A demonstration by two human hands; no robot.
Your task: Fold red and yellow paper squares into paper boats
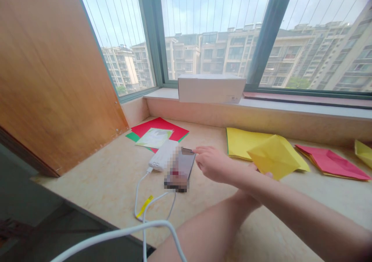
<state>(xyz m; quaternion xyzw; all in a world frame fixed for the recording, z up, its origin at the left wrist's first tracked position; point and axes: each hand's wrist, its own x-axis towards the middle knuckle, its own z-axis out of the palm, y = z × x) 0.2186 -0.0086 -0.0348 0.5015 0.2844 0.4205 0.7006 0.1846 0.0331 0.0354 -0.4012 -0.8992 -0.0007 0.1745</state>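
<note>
My left hand (250,198), mostly hidden beneath my crossing right forearm, holds a folded piece of yellow paper (273,157) with its fingertips at the lower edge. My right hand (213,164) reaches left over it, its index finger stretched out to the upper right corner of a smartphone (186,163). That hand holds nothing I can see. The phone lies on the ledge against a white power bank (163,155), and part of it is blurred out. Behind the held paper lies a larger stack of yellow paper (242,142) with a green edge showing.
Red paper (159,125) and a clear packet (154,137) lie behind the power bank. Folded red paper (333,163) lies at the right. A white cable (136,194) loops across the ledge's front edge. A white box (211,89) stands on the windowsill.
</note>
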